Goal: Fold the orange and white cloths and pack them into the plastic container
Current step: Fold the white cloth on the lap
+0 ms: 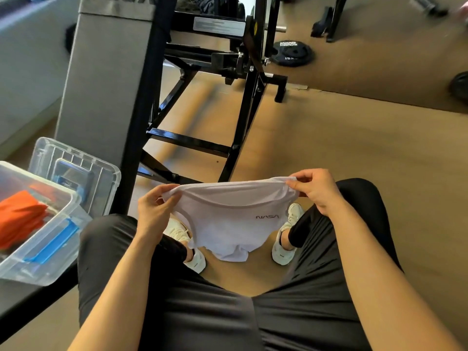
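Note:
A white cloth (228, 221), a top with small dark lettering, hangs in the air between my knees. My left hand (154, 211) pinches its upper left edge and my right hand (316, 191) pinches its upper right edge, so the top edge is stretched between them. Its lower part droops toward the floor between my white shoes. At the left, an orange cloth (20, 219) lies folded inside the clear plastic container (50, 254), which has blue latches.
The container's clear lid (101, 183) leans behind it on a dark bench surface (30, 300). A black metal gym frame (192, 143) stands ahead on the brown floor. Weight plates (291, 53) lie farther back. A grey padded block (106, 84) rises at the left.

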Available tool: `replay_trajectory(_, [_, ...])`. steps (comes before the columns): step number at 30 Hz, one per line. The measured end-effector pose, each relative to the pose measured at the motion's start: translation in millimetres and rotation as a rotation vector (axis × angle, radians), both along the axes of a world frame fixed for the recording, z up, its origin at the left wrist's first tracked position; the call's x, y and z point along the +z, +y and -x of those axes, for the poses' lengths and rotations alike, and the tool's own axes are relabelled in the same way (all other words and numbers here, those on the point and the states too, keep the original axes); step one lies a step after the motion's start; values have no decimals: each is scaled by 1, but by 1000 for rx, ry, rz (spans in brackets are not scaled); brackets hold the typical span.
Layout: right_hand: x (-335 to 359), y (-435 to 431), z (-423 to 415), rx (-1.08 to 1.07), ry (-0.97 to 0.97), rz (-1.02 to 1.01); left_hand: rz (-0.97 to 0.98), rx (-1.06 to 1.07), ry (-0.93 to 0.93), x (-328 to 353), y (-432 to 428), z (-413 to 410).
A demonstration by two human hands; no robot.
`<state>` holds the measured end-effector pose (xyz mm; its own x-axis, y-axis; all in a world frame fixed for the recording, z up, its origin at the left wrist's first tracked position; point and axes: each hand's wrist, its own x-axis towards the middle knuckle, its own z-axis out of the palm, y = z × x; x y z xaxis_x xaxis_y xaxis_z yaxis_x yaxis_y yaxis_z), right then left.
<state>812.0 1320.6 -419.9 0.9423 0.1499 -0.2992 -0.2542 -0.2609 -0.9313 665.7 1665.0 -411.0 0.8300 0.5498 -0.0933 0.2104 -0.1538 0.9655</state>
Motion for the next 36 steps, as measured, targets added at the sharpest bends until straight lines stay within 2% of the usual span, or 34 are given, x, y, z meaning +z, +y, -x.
replay_trajectory(5, [2,3,0,-33,-36,-15,-47,62,56,-5,8,0])
replay_trajectory(9, [8,11,1,-31,-46,-121,-228,96,140,-6,4,0])
replay_trajectory(13, [9,15,3,29,-112,-122,-362,60,207,-10,5,-2])
replay_trajectory(17, [17,18,5,239,-118,-103,-324,72,147,-10,14,-7])
replay_trajectory(21, [41,24,-6,329,-216,121,-295,49,69,13,28,-24])
replay_trajectory(26, [88,43,-33,220,-484,264,-319,-34,-4,60,42,-55])
replay_trajectory(31, [139,64,-59,-55,-693,97,-323,81,-193,108,56,-67])
replay_trajectory(33, [143,70,-67,-56,-704,104,-272,112,-209,117,61,-70])
replay_trajectory(36, [138,76,-77,18,-611,109,-189,37,-114,117,66,-68])
